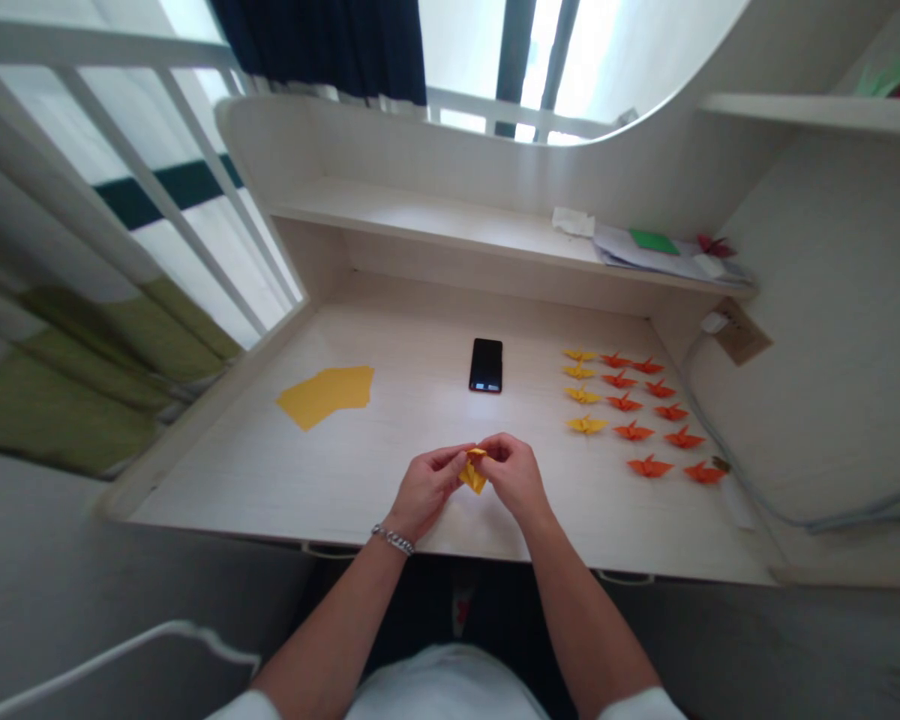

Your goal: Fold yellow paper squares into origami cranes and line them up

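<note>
A small folded piece of yellow origami paper (472, 476) is pinched between both hands, just above the front part of the desk. My left hand (426, 490) grips its left side, with a chain bracelet on that wrist. On the other side, my right hand (516, 477) has thumb and fingers closed on its upper right part. The fingers partly cover the paper. Off to the right stand rows of folded paper cranes: yellow cranes (586, 425) in one column and orange cranes (633, 431) in two more. Flat yellow paper sheets (328, 394) lie overlapping at the left.
A black phone (487, 365) lies on the desk (412, 330) beyond my hands. Papers (630, 250) and a green sheet (653, 242) rest on the back shelf (420, 216). A cable (750, 485) runs along the right wall, and white railings (195, 190) rise at the left.
</note>
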